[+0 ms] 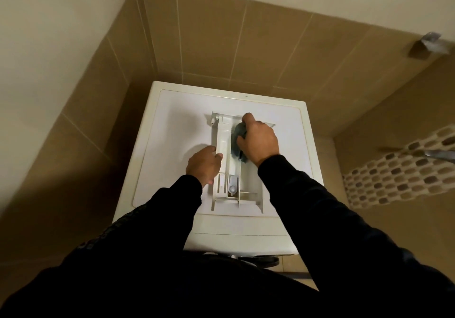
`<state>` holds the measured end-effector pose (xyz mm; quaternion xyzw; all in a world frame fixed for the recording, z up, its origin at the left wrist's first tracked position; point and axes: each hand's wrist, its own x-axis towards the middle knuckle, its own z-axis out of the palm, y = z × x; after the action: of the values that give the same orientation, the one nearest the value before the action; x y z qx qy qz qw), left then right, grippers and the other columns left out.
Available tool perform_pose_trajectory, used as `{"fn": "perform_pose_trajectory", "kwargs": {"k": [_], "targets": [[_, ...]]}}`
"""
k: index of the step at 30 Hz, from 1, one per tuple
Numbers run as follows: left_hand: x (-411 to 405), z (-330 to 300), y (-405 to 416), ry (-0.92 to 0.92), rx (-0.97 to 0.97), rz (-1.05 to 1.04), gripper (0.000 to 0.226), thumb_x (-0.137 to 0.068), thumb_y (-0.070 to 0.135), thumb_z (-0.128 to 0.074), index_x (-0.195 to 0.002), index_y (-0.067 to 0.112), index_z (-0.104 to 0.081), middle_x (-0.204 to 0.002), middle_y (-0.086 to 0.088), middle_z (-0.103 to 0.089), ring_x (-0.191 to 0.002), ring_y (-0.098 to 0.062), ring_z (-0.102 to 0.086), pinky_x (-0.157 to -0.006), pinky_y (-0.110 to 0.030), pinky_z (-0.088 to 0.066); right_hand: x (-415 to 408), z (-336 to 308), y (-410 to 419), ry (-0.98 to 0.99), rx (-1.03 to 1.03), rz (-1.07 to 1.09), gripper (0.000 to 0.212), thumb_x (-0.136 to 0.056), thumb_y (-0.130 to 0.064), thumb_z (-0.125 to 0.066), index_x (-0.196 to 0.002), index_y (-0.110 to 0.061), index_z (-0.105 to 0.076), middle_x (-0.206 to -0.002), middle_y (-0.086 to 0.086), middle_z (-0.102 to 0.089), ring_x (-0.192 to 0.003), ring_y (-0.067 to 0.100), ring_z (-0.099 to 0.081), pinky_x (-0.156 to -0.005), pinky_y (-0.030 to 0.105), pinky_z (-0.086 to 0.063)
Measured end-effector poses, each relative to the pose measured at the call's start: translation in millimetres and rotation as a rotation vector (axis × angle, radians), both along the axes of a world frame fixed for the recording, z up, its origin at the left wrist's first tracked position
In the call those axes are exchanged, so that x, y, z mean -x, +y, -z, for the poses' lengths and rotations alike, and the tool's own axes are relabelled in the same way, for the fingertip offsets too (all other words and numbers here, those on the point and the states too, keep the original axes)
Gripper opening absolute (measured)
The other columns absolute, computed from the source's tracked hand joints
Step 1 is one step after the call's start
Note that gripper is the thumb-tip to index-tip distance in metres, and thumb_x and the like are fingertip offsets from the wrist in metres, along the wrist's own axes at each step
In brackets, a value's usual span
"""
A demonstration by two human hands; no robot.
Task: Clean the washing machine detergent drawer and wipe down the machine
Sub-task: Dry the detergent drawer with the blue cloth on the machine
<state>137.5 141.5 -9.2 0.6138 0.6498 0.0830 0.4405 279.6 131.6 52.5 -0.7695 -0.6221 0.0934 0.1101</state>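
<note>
Black sleeves point(320, 219) filled the bottom of the view, nearest the camera, and reached forward over the white washing machine point(172, 125). On the flat top of the machine lay the white drawer point(222, 145), pulled right out and set down with its long side pointing away from the person. It sat near the middle of the top, a bit to the right.

The right hand point(259, 140) was curled tight around a blue-grey cloth point(238, 140) and pressed it down into the far right part of the drawer. That hand hid most of that part. The left hand point(204, 162) was bent over the left wall of the drawer, with the fingers point(218, 156) hooked on the edge and the palm resting on the machine top. It held nothing else.

At the near end of the drawer sat a small grey cap point(232, 186) in the middle slot, beside a little white box part point(221, 182).

Brown tiled walls point(221, 47) stood close behind and on both sides of the machine. On the right wall ran a strip of small pebble tiles point(394, 170). A shiny metal thing point(440, 154) stuck in from the right edge, too blurry to tell what it was.
</note>
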Motion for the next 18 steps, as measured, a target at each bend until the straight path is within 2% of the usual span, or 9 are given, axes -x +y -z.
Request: {"fn": "perform_pose_trajectory", "kwargs": {"k": [3,6,9,13,15,18], "targets": [[2,-1,-1,0.006,-0.029,0.010,0.038,-0.099,0.036,-0.046,-0.133,0.022,-0.053,-0.131,0.002,-0.060,-0.064,-0.026,-0.069,-0.071,-0.035,-0.061,9,15,-1,-0.062,0.054,-0.018,0.031,-0.091,-0.019,-0.054,-0.120,-0.009,-0.056,-0.107,0.019,-0.062,-0.092,0.040,-0.062,-0.070,0.037,-0.048],[2,-3,1,-0.027,-0.046,0.000,0.032,-0.097,0.034,-0.048,-0.125,0.021,-0.058,-0.123,0.000,-0.064,-0.075,-0.028,-0.069,-0.067,-0.039,-0.061,13,25,-6,-0.153,0.221,-0.047,0.046,-0.090,-0.036,-0.059,-0.129,-0.012,-0.052,-0.121,0.015,-0.057,-0.101,0.036,-0.062,-0.076,0.038,-0.051],[1,-1,2,-0.016,-0.060,0.019,0.030,-0.096,0.032,-0.049,-0.120,0.017,-0.061,-0.117,-0.002,-0.067,-0.081,-0.033,-0.069,-0.078,-0.041,-0.059,11,23,-5,-0.264,0.306,-0.095,0.048,-0.090,-0.038,-0.056,-0.133,-0.015,-0.049,-0.124,0.012,-0.057,-0.107,0.033,-0.061,-0.078,0.037,-0.051],[2,5,6,0.062,-0.099,0.067,0.039,-0.096,0.034,-0.054,-0.133,0.022,-0.055,-0.124,-0.004,-0.066,-0.102,-0.032,-0.066,-0.092,-0.038,-0.053,6,10,10,-0.226,0.443,-0.112,0.034,-0.091,-0.028,-0.053,-0.122,-0.015,-0.058,-0.119,0.007,-0.064,-0.110,0.028,-0.060,-0.082,0.034,-0.047],[3,3,7,0.112,-0.198,0.114,0.047,-0.094,0.032,-0.058,-0.140,0.027,-0.048,-0.122,-0.005,-0.065,-0.107,-0.029,-0.063,-0.091,-0.035,-0.051,6,4,19,-0.178,0.494,-0.105,0.032,-0.088,-0.027,-0.058,-0.117,-0.015,-0.062,-0.117,0.006,-0.065,-0.109,0.027,-0.060,-0.079,0.032,-0.045],[6,1,10,0.161,-0.285,0.208,0.064,-0.093,0.029,-0.062,-0.149,0.034,-0.033,-0.117,-0.005,-0.064,-0.109,-0.027,-0.061,-0.089,-0.037,-0.050,8,2,27,-0.155,0.580,-0.120,0.029,-0.085,-0.025,-0.063,-0.111,-0.011,-0.065,-0.105,0.006,-0.067,-0.095,0.024,-0.061,-0.072,0.029,-0.045]]}}
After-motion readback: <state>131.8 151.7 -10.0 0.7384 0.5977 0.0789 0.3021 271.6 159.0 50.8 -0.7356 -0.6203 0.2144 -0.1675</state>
